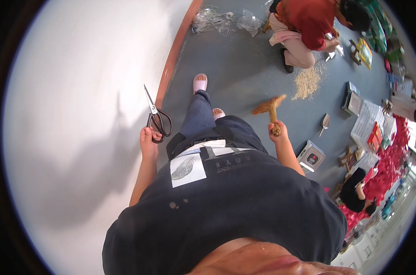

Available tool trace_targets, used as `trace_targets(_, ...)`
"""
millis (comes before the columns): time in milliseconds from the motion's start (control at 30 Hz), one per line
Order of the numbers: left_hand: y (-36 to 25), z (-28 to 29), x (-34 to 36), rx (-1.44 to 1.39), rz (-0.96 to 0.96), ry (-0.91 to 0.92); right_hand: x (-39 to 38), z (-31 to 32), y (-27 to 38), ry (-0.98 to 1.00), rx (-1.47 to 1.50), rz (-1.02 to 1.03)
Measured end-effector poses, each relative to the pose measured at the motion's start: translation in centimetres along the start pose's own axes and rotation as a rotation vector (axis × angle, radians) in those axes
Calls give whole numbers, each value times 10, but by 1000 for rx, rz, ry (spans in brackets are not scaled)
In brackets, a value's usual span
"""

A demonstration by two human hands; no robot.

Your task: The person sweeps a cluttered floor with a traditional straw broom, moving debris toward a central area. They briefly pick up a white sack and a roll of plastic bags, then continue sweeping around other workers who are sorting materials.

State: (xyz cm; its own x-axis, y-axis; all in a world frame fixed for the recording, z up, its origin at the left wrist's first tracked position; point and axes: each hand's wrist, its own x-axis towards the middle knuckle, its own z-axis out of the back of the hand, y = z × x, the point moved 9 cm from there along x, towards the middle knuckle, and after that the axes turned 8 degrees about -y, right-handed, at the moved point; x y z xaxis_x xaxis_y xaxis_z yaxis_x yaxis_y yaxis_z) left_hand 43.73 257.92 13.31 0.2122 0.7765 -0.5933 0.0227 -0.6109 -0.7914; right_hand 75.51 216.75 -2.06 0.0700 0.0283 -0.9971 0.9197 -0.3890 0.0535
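Note:
My left hand [149, 140] is closed round the dark handle loops of a pair of scissors [154, 110], near the white wall. The steel blades point up and away from me and look nearly together. Out to the right, my right hand [281, 131] grips the handle of a small straw-coloured hand broom [268, 105]. Its broad head is turned away from me, above the grey floor. A pile of pale grains or shavings [308, 83] lies on the floor beyond the broom.
A co-worker in a red top [308, 23] crouches by the pile. Clear plastic bags [217, 20] lie along the wall. To the right are a metal scoop [325, 123], a scale [311, 156] and another boxy device [351, 98]. Farther off, a person in black [353, 190] sits beside red material [386, 169].

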Motion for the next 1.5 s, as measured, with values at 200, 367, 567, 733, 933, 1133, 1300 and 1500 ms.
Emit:
trace_targets(200,-20,-34,61,97,96,101,67,-87,21,-93,113,44)
trace_targets(367,-50,-53,116,129,98,71,104,-284,24,40,-55,91)
trace_targets(567,-51,-38,177,123,145,3,122,-505,40,292,-220,102)
trace_targets(733,-81,-68,206,180,139,13,110,-572,63,296,-395,103)
trace_targets(933,-83,-107,208,190,130,47,7,-537,80,398,-977,451)
trace_targets(1133,-82,-122,209,131,94,-9,-51,-477,74,266,-1298,278)
trace_targets(1300,-83,-143,198,105,13,-123,-12,-513,42,370,-1571,-60)
trace_targets(1500,-70,-207,175,-88,-5,-267,98,-608,128,301,-1863,-70)
